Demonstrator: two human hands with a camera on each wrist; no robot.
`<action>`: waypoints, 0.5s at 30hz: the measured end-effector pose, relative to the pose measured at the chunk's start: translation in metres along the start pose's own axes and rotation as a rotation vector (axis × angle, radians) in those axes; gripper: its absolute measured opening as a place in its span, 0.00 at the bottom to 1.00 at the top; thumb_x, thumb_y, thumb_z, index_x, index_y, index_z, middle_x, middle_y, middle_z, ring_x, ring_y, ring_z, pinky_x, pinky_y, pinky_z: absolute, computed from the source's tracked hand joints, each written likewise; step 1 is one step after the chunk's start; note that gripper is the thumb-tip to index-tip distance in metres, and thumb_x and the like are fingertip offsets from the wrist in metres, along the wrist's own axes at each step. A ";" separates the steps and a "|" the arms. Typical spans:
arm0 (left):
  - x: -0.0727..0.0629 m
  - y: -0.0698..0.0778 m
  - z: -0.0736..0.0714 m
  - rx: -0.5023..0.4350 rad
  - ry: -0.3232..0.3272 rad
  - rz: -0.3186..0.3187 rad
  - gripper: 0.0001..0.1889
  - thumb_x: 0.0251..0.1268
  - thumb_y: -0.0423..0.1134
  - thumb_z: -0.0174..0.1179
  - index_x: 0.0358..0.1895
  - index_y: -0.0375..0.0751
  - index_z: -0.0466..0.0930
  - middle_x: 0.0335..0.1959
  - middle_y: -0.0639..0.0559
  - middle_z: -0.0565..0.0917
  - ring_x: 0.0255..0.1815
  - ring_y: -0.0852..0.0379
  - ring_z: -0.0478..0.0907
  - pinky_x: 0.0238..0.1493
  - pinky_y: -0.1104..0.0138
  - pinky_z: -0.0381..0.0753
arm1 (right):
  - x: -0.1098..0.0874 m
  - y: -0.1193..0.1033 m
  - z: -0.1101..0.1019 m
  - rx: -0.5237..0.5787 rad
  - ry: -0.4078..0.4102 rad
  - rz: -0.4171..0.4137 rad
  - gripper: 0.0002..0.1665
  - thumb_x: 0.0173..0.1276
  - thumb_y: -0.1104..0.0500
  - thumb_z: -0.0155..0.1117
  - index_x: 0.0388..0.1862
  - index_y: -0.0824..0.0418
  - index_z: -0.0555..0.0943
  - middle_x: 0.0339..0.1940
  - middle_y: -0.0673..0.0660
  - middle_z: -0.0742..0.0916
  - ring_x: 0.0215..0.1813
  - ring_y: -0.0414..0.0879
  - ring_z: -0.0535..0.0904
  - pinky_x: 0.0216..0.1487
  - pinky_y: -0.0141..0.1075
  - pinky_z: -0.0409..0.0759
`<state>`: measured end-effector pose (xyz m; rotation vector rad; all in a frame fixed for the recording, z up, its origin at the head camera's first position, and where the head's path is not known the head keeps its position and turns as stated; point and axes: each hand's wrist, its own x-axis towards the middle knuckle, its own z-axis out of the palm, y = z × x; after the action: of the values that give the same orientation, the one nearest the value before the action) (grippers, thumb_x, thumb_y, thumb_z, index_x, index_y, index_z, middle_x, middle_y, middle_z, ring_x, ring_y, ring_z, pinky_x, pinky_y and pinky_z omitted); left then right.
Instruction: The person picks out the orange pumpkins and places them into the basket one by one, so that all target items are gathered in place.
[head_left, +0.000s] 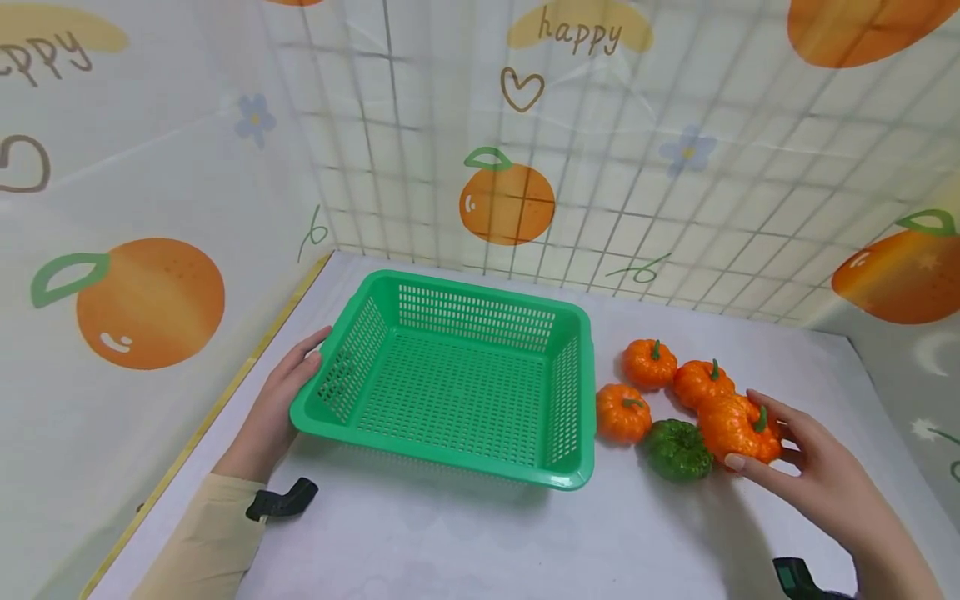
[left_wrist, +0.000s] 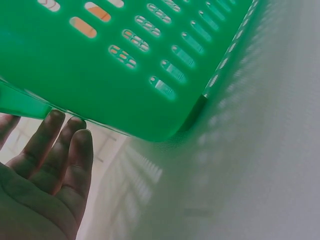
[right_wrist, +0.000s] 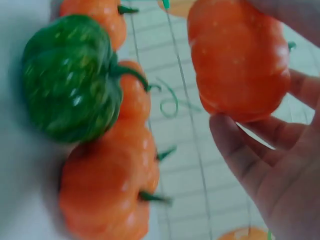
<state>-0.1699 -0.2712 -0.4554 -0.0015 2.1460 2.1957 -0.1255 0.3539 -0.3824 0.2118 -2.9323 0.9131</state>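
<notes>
A green plastic basket (head_left: 457,467) with slotted walls stands on the white tabletop, no contents inside. My left hand (head_left: 281,392) rests against its left rim; in the left wrist view the fingers (left_wrist: 80,155) are nearly straight, tips at the rim. At the right, my right hand (head_left: 810,458) holds an orange mini pumpkin (right_wrist: 240,60) between thumb and fingers, raised beside the others in the right wrist view. Nearest it are a green pumpkin (head_left: 677,450) and several orange ones, among them a left one (head_left: 623,413), a back one (head_left: 648,363) and a middle one (head_left: 703,383).
A pale curtain printed with oranges (head_left: 507,204) hangs behind the table, over a wire grid (head_left: 630,208). Yellow edging (head_left: 217,408) runs along the table's left side. Black wrist straps (head_left: 283,500) show at both arms.
</notes>
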 end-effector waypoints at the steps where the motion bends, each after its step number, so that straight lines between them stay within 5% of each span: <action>1: 0.000 0.000 0.000 -0.002 0.000 0.001 0.28 0.78 0.58 0.44 0.77 0.63 0.57 0.73 0.52 0.62 0.64 0.50 0.66 0.53 0.69 0.74 | 0.006 -0.005 -0.001 0.008 -0.001 -0.029 0.50 0.59 0.47 0.77 0.76 0.56 0.65 0.67 0.65 0.73 0.55 0.37 0.71 0.42 0.15 0.70; 7: 0.000 0.000 0.002 0.003 0.006 -0.006 0.28 0.78 0.59 0.44 0.77 0.63 0.57 0.73 0.53 0.61 0.65 0.51 0.65 0.54 0.70 0.73 | 0.042 -0.040 -0.004 0.008 -0.078 -0.104 0.50 0.60 0.44 0.75 0.77 0.53 0.63 0.67 0.64 0.72 0.58 0.61 0.73 0.44 0.21 0.74; 15: -0.001 0.002 0.002 0.004 0.001 0.008 0.28 0.78 0.57 0.44 0.77 0.62 0.57 0.73 0.51 0.62 0.64 0.51 0.67 0.54 0.70 0.73 | 0.076 -0.078 0.007 0.023 -0.155 -0.136 0.49 0.59 0.36 0.72 0.76 0.44 0.64 0.68 0.56 0.72 0.60 0.58 0.74 0.53 0.58 0.76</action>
<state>-0.1688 -0.2696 -0.4533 0.0065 2.1544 2.1960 -0.1887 0.2775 -0.3368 0.4979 -3.0013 0.9515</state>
